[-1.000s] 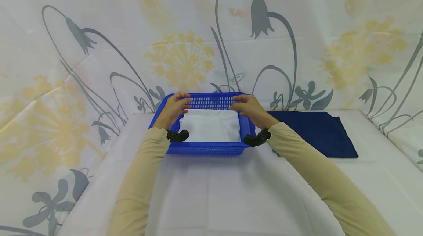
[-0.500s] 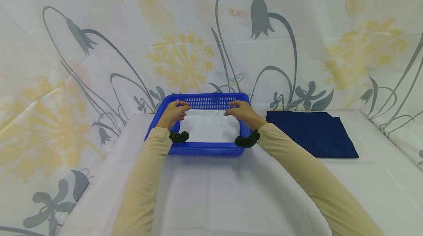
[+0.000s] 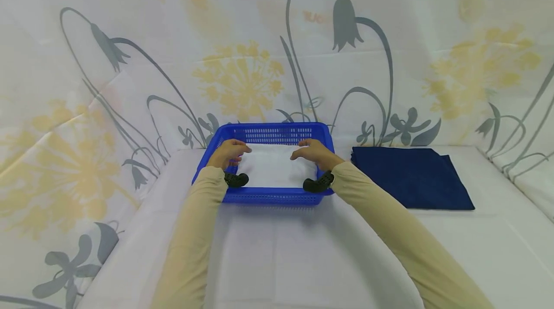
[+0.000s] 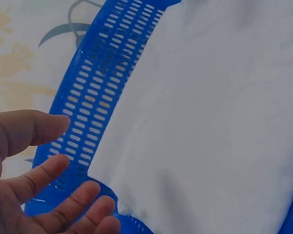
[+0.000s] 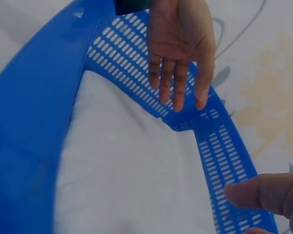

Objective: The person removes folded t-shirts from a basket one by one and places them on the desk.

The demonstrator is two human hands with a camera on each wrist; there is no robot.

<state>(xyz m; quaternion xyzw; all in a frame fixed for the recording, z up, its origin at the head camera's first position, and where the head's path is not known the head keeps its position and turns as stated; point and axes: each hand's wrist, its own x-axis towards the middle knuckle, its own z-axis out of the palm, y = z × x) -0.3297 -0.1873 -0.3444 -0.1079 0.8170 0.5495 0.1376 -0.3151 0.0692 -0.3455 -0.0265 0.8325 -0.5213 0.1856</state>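
Observation:
A folded white cloth (image 3: 274, 167) lies flat inside a blue plastic basket (image 3: 274, 192) with slotted walls. Over the basket's left side hovers my left hand (image 3: 227, 154), its fingers spread and slightly bent, with nothing between them in the left wrist view. My right hand (image 3: 317, 154) hangs over the right side of the basket, thumb apart from the fingers, and no object shows in it. In the right wrist view the left hand's fingers (image 5: 167, 80) point down near the basket's end wall, apart from the cloth. Most of my right hand is outside that view.
A folded navy cloth (image 3: 411, 179) lies on the white-covered table (image 3: 277, 251), to the right of the basket. A white curtain (image 3: 242, 20) with grey and yellow flowers rises behind the basket and along the sides.
Both hands have come down and nearer me, from the basket's far rim to above the white cloth. The right hand has also shifted left. The cloths and basket stay in place.

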